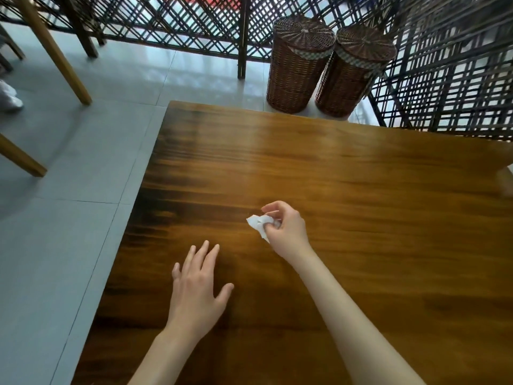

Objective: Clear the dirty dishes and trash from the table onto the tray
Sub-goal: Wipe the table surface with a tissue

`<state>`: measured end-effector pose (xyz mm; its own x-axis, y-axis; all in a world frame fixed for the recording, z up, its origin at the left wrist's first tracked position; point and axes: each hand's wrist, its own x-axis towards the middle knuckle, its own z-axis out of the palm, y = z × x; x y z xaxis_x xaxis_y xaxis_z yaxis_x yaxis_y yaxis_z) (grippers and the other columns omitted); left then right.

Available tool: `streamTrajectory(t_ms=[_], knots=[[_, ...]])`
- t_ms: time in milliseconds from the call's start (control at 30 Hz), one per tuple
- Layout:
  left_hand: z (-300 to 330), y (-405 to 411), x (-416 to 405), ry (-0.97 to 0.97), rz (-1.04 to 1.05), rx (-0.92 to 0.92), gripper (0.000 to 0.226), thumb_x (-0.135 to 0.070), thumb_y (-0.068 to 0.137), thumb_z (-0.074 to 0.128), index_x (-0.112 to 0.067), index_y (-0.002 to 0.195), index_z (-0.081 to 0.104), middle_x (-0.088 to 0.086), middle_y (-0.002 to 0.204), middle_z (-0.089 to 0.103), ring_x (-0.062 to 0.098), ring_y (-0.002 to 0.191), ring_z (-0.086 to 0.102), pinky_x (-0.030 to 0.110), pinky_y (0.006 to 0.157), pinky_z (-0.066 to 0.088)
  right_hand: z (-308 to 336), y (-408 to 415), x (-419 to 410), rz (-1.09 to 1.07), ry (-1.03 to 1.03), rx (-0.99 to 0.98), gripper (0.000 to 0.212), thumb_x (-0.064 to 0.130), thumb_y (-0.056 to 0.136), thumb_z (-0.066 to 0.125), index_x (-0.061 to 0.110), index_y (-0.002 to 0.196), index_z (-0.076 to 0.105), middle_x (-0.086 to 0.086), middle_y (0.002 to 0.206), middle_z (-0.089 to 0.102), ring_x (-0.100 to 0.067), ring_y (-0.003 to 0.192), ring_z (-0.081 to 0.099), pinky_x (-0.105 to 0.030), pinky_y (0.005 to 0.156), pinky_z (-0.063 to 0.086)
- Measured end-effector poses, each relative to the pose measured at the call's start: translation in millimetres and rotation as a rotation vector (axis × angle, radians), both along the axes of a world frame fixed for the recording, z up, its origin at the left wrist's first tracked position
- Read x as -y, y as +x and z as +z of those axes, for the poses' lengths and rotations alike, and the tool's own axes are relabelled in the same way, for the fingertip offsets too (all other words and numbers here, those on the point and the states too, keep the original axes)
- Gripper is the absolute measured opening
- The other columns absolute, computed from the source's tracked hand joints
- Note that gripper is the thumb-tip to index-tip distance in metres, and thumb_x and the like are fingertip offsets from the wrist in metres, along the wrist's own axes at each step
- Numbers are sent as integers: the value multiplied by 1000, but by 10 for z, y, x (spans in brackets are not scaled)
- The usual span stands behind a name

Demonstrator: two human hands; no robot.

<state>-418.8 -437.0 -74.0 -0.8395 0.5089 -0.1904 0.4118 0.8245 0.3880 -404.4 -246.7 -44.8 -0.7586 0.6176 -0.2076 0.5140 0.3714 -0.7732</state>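
Observation:
A crumpled white tissue (258,222) is pinched in the curled fingers of my right hand (286,229), just above the middle of the brown wooden table (361,190). My left hand (198,284) hovers flat over the table's near left part, fingers straight and spread, holding nothing. No tray or dishes show in the head view.
Two lidded wicker baskets (299,62) (352,70) stand on the floor beyond the table's far edge, against a dark lattice screen (444,65). Light wooden chair legs (55,51) stand at the far left on the grey tiled floor. The table's left edge runs diagonally.

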Motion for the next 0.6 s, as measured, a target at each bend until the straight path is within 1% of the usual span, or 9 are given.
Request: streamTrajectory(t_ms=[33,67,133,167,233,300,400,467,600], knots=[[-8,-14,-23,-1,17,1,78,-59,85,52,-34,149,15,-10,158,10,15,146,5,37,111,-3,-19,-87,-61,15,12,20,22,5,83,60,21,98,62,7,92,62,-10,88,60,-17,67,50],[-14,-24,-45,1,32,3,78,-59,85,52,-35,149,15,-10,158,11,15,146,5,38,111,-3,-43,-157,-132,32,71,57,21,6,83,60,19,99,63,6,94,63,-13,91,60,-20,72,51],[-16,-34,-91,9,59,10,78,-59,85,53,-34,149,16,-10,158,12,15,146,5,38,112,-2,-96,-243,-265,71,296,140,21,7,85,57,14,100,69,-1,99,68,-19,99,57,-30,83,50],[-17,-40,-113,12,73,14,77,-58,85,53,-34,149,16,-10,158,12,15,146,6,39,113,-1,-117,-262,-308,91,391,148,21,7,87,56,13,101,71,-4,100,68,-22,101,55,-33,86,48],[-20,-54,-150,11,93,19,77,-58,85,52,-34,149,16,-10,158,12,15,146,6,39,113,-1,-152,-286,-335,152,486,126,21,6,89,56,9,102,71,-7,100,66,-23,99,54,-32,82,48],[-19,-60,-174,1,105,19,77,-59,85,51,-34,149,16,-10,158,12,15,146,5,39,113,0,-181,-292,-285,224,544,133,19,3,89,54,6,98,70,-8,97,62,-23,93,55,-29,74,48],[-17,-53,-213,4,132,26,76,-58,85,52,-33,148,19,-9,158,13,16,146,6,40,113,1,-202,-283,-175,293,589,145,13,3,88,55,6,91,67,-5,92,56,-22,87,54,-24,65,38],[-17,-46,-237,5,139,32,75,-58,85,53,-33,148,20,-8,158,13,17,146,6,41,114,2,-217,-248,-85,344,592,120,13,4,89,56,8,93,67,-4,92,56,-21,85,54,-23,66,39],[-5,-2,-253,-20,136,44,75,-58,85,52,-33,148,20,-8,158,13,17,146,6,43,115,3,-231,-93,87,415,577,72,20,3,89,56,8,104,69,-6,99,61,-20,90,55,-27,75,51]])
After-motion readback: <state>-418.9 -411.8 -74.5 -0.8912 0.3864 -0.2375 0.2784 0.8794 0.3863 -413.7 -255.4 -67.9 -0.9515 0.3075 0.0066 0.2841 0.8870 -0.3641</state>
